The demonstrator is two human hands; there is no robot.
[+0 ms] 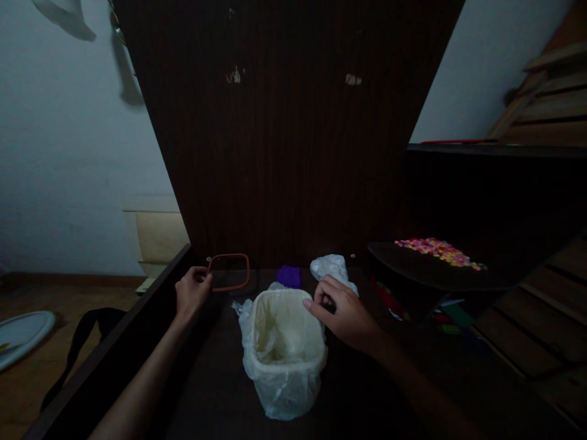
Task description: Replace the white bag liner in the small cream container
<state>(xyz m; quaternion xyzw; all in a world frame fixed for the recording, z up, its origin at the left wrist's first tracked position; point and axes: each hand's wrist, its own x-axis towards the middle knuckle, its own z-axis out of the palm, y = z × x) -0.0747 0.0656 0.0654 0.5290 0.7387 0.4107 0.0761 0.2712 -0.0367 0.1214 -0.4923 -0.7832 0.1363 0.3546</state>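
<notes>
A small white bin [287, 368] stands on the dark surface, lined with a thin translucent bag folded over its rim. To its left, my left hand [193, 292] pinches the side of a reddish-brown rounded square frame [248, 272], which is held away from the bin. My right hand [342, 311] is at the bin's upper right rim with its fingers curled; whether it grips the bag edge is too dark to tell. Behind the bin lie a purple folded piece [288, 276] and a crumpled white plastic bag [331, 267].
A dark wooden panel [293, 153] rises behind the bin. At right, a curved shelf [413, 267] holds a pile of colourful small pieces [440, 252], with red and green items below. A raised dark edge [137, 318] runs along the left.
</notes>
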